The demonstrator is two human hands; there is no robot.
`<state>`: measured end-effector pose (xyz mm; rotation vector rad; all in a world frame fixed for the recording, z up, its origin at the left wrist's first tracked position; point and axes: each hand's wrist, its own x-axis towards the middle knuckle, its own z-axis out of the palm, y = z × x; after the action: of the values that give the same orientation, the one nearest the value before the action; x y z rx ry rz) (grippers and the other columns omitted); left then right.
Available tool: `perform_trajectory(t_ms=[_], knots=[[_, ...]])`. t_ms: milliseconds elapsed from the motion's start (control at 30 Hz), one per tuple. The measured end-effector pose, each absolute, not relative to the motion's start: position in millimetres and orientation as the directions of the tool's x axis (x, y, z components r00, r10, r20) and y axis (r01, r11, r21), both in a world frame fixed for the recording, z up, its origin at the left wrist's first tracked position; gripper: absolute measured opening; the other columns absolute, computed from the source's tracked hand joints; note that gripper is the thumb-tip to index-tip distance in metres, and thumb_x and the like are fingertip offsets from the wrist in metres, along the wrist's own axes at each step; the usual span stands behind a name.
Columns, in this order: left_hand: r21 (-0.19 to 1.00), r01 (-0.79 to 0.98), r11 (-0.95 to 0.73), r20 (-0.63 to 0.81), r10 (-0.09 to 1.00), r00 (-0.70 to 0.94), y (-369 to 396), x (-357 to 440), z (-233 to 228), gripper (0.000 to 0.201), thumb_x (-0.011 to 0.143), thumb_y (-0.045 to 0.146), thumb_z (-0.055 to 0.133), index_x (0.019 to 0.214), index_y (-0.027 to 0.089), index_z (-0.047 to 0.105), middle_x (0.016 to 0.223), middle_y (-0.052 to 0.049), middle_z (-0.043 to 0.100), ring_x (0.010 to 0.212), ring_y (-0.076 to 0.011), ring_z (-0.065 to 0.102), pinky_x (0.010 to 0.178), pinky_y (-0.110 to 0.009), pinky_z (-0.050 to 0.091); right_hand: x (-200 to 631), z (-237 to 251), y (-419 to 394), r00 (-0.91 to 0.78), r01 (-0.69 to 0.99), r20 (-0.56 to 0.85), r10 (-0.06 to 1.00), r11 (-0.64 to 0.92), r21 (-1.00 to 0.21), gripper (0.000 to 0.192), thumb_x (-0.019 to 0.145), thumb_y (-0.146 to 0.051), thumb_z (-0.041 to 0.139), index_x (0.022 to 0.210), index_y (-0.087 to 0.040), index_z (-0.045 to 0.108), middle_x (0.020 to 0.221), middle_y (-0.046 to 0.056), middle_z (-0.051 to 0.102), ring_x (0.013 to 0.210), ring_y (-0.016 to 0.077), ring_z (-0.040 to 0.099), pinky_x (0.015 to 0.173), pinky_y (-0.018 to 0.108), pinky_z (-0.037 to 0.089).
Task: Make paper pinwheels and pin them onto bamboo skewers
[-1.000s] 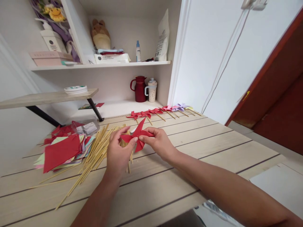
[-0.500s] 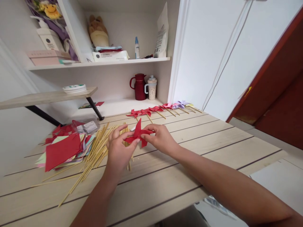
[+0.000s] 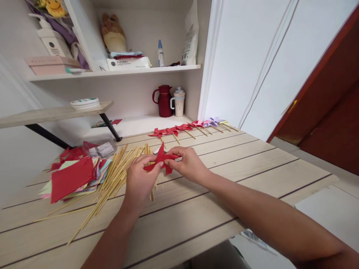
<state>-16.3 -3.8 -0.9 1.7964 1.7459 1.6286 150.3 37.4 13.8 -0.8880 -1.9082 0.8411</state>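
A red paper pinwheel (image 3: pixel 160 154) is held above the table between my two hands. My left hand (image 3: pixel 141 173) pinches its left side, thumb near the centre. On the other side, my right hand (image 3: pixel 189 164) grips a right-hand blade between thumb and fingers. One blade points up and another hangs down between the hands. No stick shows on this pinwheel. Just left of and behind my left hand lies a loose heap of thin wooden sticks (image 3: pixel 117 175). Beyond my hands, a row of finished-looking pinwheels on sticks (image 3: pixel 183 127) runs along the table's back edge.
Left of the sticks sits a stack of coloured paper sheets (image 3: pixel 71 179), with a clear plastic packet (image 3: pixel 102 149) behind it. A small raised wooden shelf (image 3: pixel 56 114) stands at the back left. A dark red jug (image 3: pixel 164 101) and a cup (image 3: pixel 178 102) stand at the back.
The fingers of my left hand have drawn in closer around the pinwheel. Both hands stay on it, and the whole view has shifted slightly.
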Motion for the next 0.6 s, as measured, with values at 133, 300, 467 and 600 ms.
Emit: perform_trajectory(t_ms=[133,300,467,600], knots=[[0.711,0.618,-0.335,0.581,0.775,-0.249,-2.9,-17.8,-1.8,0.012,0.071,0.033,0.073,0.076,0.024,0.077,0.089,-0.006,0.078,0.089,-0.0277,0.07,0.091,-0.045,0.051,150.0,11.2,37.9,-0.393,0.257,0.418,0.819,0.534,-0.806,0.012,0.081,-0.008,0.066,0.076,-0.018,0.072,0.076,0.0,0.071,0.074,0.0157,0.063,0.067,0.025,0.043],[0.665,0.655,-0.359,0.633,0.737,-0.238,-1.9,-19.0,-3.0,0.008,0.072,0.031,0.074,0.072,0.023,0.075,0.086,-0.005,0.077,0.087,-0.0265,0.07,0.089,-0.044,0.052,149.8,9.8,38.3,-0.387,0.23,0.429,0.816,0.536,-0.812,0.01,0.08,-0.011,0.066,0.075,-0.018,0.072,0.075,0.0,0.071,0.073,0.0163,0.063,0.064,0.026,0.043],[0.649,0.642,-0.409,0.676,0.697,-0.239,-1.7,-17.7,-3.9,0.01,0.072,0.031,0.074,0.074,0.022,0.077,0.088,-0.007,0.077,0.088,-0.0265,0.07,0.089,-0.044,0.053,149.3,12.7,36.3,-0.365,0.203,0.44,0.821,0.531,-0.822,0.01,0.08,-0.015,0.066,0.071,-0.018,0.07,0.073,0.0,0.07,0.072,0.0167,0.062,0.064,0.026,0.044],[0.771,0.524,-0.361,0.578,0.741,-0.341,-3.9,-16.9,-0.3,0.014,0.073,0.032,0.075,0.079,0.021,0.08,0.089,-0.007,0.078,0.086,-0.0252,0.07,0.087,-0.04,0.054,148.5,11.2,38.8,-0.361,0.122,0.437,0.824,0.506,-0.854,0.005,0.083,-0.02,0.067,0.08,-0.019,0.07,0.075,0.0,0.072,0.074,0.0172,0.065,0.072,0.029,0.048]])
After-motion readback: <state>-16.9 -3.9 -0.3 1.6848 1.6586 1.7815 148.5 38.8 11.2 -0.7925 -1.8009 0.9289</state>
